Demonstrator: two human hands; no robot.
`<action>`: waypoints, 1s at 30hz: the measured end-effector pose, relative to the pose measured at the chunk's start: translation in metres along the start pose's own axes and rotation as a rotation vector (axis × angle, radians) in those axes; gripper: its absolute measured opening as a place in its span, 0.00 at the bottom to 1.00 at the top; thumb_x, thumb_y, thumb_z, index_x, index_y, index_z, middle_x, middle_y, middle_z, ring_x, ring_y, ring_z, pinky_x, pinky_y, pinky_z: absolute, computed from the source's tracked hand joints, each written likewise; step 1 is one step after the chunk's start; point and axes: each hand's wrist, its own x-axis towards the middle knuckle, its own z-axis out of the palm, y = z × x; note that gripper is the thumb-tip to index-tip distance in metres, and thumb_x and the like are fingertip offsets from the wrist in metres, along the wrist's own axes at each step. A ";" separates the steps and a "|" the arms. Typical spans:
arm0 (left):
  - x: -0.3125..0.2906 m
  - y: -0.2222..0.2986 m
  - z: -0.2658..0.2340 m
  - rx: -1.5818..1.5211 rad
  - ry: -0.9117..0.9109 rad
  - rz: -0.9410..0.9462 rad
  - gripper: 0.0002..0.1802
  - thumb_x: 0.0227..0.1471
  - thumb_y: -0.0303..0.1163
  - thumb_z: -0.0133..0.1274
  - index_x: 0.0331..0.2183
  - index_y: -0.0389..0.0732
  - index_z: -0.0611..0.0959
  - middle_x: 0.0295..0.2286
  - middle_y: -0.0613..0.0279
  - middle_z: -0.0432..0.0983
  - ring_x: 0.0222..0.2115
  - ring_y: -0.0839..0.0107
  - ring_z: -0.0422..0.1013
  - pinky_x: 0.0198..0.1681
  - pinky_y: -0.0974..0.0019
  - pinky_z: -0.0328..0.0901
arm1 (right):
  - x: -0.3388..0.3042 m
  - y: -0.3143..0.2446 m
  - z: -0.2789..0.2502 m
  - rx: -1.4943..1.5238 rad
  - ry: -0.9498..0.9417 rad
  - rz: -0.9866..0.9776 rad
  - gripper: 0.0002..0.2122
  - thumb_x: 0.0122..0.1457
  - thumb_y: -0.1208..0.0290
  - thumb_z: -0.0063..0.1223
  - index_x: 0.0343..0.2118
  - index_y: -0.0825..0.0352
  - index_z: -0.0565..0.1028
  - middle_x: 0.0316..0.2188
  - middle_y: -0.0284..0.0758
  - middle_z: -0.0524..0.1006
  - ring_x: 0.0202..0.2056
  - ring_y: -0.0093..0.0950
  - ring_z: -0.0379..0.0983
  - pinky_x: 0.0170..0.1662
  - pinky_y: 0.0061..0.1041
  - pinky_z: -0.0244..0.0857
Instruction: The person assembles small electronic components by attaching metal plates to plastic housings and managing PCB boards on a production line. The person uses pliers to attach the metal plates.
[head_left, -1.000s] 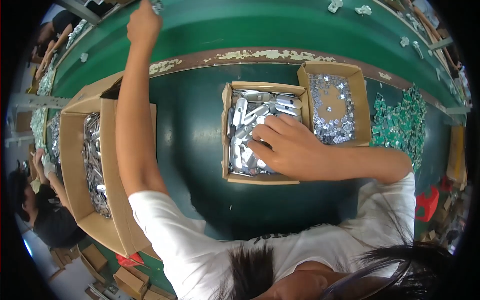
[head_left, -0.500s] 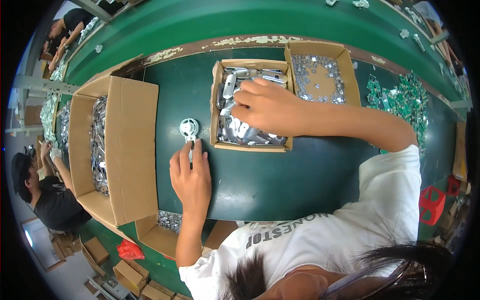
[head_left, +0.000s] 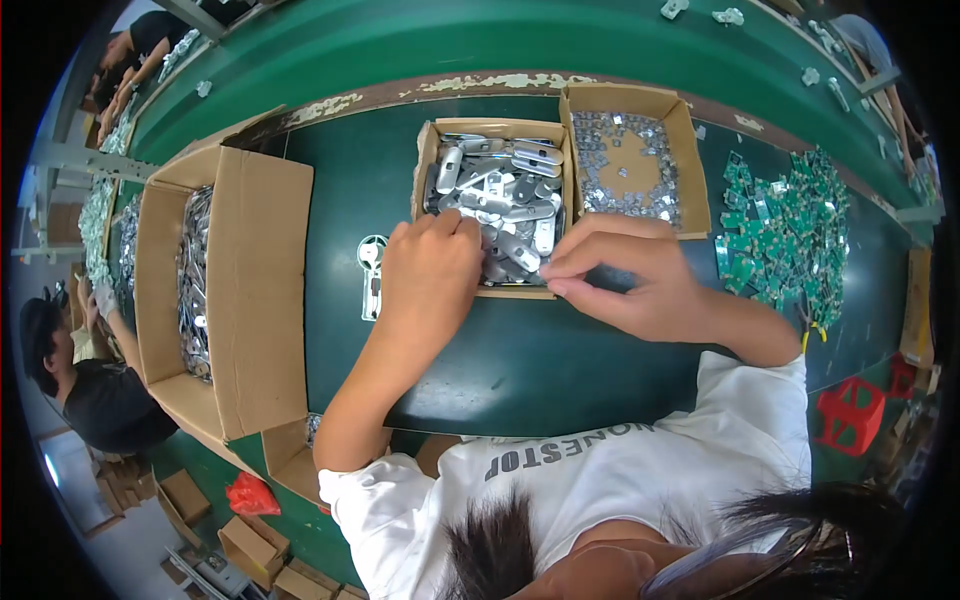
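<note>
In the middle of the table stands a cardboard box (head_left: pixel 425 165) filled with silver-grey oblong metal covers (head_left: pixel 537 158). My left hand (head_left: pixel 435 265) is closed over the box's near left side, knuckles up. Its fingertips are hidden, so what it holds cannot be made out. At the near right corner of that box my right hand (head_left: pixel 635 275) has thumb and forefinger pinched together. Anything between them is too small to name. Left of my left hand lies a white plastic casing (head_left: pixel 371 252) with a round spoked head and a frame-like handle.
Beside the middle box is a carton of small clear-grey pieces (head_left: pixel 690 200). Green circuit boards (head_left: pixel 785 235) are heaped at the right. A tall carton (head_left: pixel 262 290) with metal parts stands left. Beyond the table runs a green conveyor belt (head_left: pixel 430 45). A co-worker (head_left: pixel 100 390) sits far left.
My left hand has left the white casing and moved right to the box's near left side. My right hand has drawn back out of the box to its near right corner.
</note>
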 end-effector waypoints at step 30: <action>-0.025 0.041 0.016 -1.854 0.000 -0.449 0.17 0.54 0.21 0.49 0.47 0.29 0.73 0.36 0.56 0.74 0.35 0.70 0.73 0.41 0.69 0.70 | -0.006 0.030 0.012 -0.183 0.172 -0.165 0.09 0.41 0.79 0.63 0.28 0.66 0.76 0.25 0.32 0.71 0.27 0.29 0.68 0.28 0.26 0.61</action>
